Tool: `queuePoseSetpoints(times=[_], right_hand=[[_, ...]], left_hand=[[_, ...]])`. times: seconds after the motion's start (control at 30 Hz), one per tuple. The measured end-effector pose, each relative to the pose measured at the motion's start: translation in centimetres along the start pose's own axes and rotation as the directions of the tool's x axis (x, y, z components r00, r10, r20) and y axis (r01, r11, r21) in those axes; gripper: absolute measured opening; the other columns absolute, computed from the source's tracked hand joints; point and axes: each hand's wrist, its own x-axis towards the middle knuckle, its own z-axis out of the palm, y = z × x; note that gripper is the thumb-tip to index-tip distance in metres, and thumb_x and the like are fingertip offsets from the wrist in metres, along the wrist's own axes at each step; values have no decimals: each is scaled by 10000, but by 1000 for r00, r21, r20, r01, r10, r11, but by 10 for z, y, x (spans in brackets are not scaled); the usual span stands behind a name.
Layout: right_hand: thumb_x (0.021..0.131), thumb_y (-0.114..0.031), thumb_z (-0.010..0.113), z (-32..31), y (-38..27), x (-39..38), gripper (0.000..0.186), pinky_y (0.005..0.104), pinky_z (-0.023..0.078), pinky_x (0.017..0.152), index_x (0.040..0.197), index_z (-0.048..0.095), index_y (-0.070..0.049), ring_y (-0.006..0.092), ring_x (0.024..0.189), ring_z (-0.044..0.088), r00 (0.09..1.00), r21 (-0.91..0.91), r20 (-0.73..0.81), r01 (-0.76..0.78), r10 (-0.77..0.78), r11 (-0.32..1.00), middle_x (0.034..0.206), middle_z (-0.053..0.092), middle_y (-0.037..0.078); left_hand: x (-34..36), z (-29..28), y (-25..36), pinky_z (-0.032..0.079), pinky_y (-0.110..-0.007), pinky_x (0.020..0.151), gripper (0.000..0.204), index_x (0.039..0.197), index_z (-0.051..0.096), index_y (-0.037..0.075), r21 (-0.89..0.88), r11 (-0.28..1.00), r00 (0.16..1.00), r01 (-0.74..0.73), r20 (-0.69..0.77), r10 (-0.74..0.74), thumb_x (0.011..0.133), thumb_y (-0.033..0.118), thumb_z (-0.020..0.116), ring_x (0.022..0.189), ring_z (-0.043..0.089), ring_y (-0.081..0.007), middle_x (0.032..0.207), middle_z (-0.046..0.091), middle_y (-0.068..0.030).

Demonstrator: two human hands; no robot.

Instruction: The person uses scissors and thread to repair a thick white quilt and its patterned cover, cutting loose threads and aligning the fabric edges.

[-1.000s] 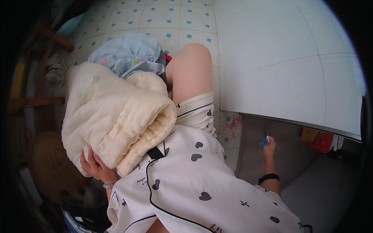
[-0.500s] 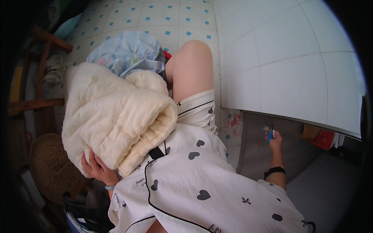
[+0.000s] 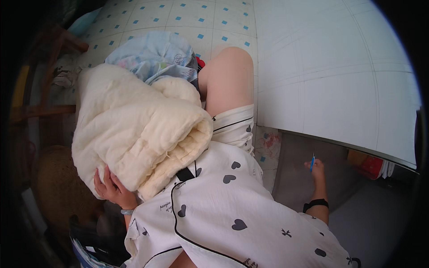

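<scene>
A thick, folded cream quilt [image 3: 134,125] lies over the lap, just beyond and to the right of the left hand [image 3: 111,190], whose fingers spread against its near edge; whether they grip it I cannot tell. The right hand [image 3: 318,169], well apart from the quilt, is closed around a slim blue tool [image 3: 312,164] pointing away from the body. A pale blue patterned cloth [image 3: 154,53] sits past the quilt, farther from the left hand. Left of that hand is a brown woven item [image 3: 62,183]. Beyond the right hand spreads a white surface [image 3: 330,98]; to its right is something red [image 3: 371,167].
</scene>
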Motion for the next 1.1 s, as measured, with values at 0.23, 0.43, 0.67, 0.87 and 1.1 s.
queuePoseSetpoints(times=[0.23,0.43,0.67,0.87,1.1], right_hand=[[758,30,704,68,-178,-75,226,264,489,747,835,502,-36,120,809,601,777,286,486,292,-401,913,910,669,117],[748,-19,739,101,-307,-94,313,303,443,869,915,476,-45,160,943,560,579,491,275,602,-768,630,1071,618,132],[642,-89,823,168,-382,-168,661,325,414,907,1205,486,-3,198,1013,527,96,304,374,927,-923,219,1175,577,95],[709,41,657,201,-413,-154,222,239,442,678,898,546,1,149,719,538,111,330,312,919,-944,218,862,600,75],[749,49,665,199,-440,-175,212,210,470,705,907,542,-18,80,789,584,239,770,387,447,-891,455,862,623,16]], left_hand=[[8,-27,-6,263,-383,1036,318,1192,596,102,-222,943,968,249,82,-236,877,125,560,1224,410,-245,1323,463,-111],[-48,-52,-42,320,-331,999,460,1334,382,8,-691,460,578,558,-73,-812,959,246,502,1155,426,-191,1298,452,-87],[-111,-17,-80,240,-409,1084,1165,1419,229,-63,-332,-771,92,544,936,-339,717,857,360,1310,347,-314,1443,331,-222],[-64,8,-99,293,-457,1089,944,1405,351,84,-518,-777,215,357,855,-471,774,782,420,1305,386,-302,1405,430,-108],[-18,11,-136,417,-442,1017,530,1298,490,93,-707,-707,404,8,649,-645,905,445,548,1206,492,-304,1317,517,-120]])
